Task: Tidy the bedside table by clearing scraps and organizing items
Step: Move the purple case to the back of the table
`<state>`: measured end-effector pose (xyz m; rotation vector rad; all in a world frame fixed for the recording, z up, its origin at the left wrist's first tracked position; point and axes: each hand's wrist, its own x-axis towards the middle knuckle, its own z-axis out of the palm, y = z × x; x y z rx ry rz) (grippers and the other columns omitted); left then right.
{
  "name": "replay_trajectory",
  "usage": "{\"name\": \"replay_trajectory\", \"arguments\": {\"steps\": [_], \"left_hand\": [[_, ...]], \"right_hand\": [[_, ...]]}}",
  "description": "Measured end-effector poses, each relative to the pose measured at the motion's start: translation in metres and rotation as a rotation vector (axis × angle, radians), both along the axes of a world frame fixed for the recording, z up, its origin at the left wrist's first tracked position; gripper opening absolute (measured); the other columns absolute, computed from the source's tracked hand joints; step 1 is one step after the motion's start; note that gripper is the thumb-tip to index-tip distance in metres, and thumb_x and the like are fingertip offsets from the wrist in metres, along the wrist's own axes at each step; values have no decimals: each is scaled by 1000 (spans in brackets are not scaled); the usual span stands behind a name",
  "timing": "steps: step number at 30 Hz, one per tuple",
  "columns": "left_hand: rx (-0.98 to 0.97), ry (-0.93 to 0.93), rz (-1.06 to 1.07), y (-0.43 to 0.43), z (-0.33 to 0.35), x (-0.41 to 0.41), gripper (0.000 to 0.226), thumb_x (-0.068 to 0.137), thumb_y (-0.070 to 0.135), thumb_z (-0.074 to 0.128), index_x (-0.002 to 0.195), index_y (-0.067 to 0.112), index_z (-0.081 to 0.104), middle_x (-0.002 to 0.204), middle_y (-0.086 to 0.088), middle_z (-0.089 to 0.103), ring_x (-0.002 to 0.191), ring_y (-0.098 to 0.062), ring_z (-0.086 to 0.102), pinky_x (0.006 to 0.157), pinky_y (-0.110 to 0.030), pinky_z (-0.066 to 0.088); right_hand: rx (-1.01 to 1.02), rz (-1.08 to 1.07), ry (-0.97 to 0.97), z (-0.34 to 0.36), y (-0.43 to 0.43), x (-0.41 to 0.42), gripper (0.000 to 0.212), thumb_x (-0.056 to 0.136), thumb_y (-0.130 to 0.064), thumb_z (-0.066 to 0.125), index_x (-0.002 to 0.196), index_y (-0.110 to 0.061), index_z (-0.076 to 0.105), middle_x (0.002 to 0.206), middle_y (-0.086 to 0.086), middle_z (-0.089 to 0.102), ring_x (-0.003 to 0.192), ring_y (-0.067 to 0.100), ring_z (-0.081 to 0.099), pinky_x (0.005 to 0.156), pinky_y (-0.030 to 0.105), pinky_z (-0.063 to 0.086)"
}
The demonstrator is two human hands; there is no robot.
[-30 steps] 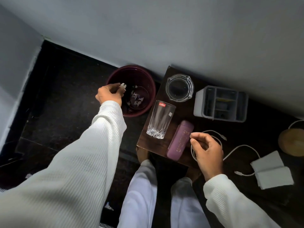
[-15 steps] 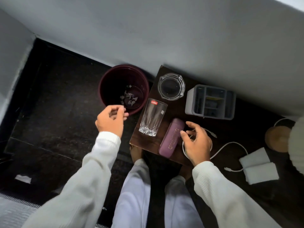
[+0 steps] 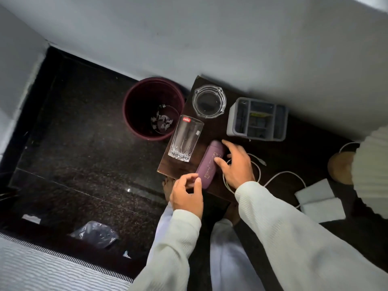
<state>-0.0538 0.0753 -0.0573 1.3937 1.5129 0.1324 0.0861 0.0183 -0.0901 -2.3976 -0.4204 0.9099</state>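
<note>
A purple case (image 3: 207, 164) lies on the dark wooden bedside table (image 3: 212, 135). My right hand (image 3: 236, 164) rests on its right side, fingers spread, touching but not closed around it. My left hand (image 3: 186, 195) hovers at the case's near end with fingers curled apart and nothing in them. A tall drinking glass (image 3: 185, 139) stands at the table's left edge. On the floor to the left, a maroon bin (image 3: 153, 108) holds paper scraps (image 3: 161, 121). A white cable (image 3: 260, 175) lies coiled under and beside my right hand.
A glass ashtray (image 3: 210, 103) and a grey desk organizer (image 3: 257, 119) stand at the table's back. Folded white tissues (image 3: 319, 199) and a wooden lamp base (image 3: 340, 169) sit at right. A crumpled plastic bag (image 3: 94, 234) and small scraps lie on the dark floor.
My left hand dropped scraps over the bin, then swung right to the case's near end. My right hand shifted from the cable onto the purple case.
</note>
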Motion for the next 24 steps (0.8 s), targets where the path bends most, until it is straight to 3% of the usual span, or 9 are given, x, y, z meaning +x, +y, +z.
{"name": "replay_trajectory", "arguments": {"steps": [3, 6, 15, 20, 24], "left_hand": [[69, 88, 64, -9, -6, 6, 15, 86, 13, 67, 99, 21, 70, 105, 4, 57, 87, -17, 63, 82, -27, 47], [39, 117, 148, -15, -15, 9, 22, 88, 12, 65, 109, 17, 67, 112, -2, 58, 83, -17, 63, 81, -24, 43], [-66, 64, 124, -15, -29, 9, 28, 88, 23, 70, 115, 19, 66, 118, -11, 65, 90, -19, 68, 72, -19, 49], [-30, 1, 41, -17, -22, 15, 24, 87, 24, 69, 112, 27, 66, 116, -6, 66, 93, -18, 69, 91, -36, 55], [-35, -76, 15, -28, -16, 31, 25, 84, 20, 73, 104, 33, 66, 97, 5, 68, 75, -3, 66, 63, -5, 48]], "right_hand": [[-1, 23, 4, -3, -4, 3, 58, 86, -23, 73, 139, -26, 50, 133, 5, 53, 109, 20, 60, 98, 36, 50], [15, 29, -3, -6, -6, 8, 52, 86, -23, 72, 134, -21, 52, 127, 6, 58, 98, 15, 60, 90, 27, 46], [86, -95, -22, 0, -19, 14, 36, 87, -25, 71, 120, -15, 60, 115, 3, 65, 86, 16, 64, 87, 35, 53], [129, -268, 25, 12, -49, 14, 33, 84, -32, 75, 114, -26, 61, 112, -6, 64, 91, 7, 63, 81, 24, 53], [181, -500, 25, 23, -91, 12, 26, 85, -35, 74, 107, -32, 60, 108, -9, 67, 90, -1, 64, 63, 7, 49]]}}
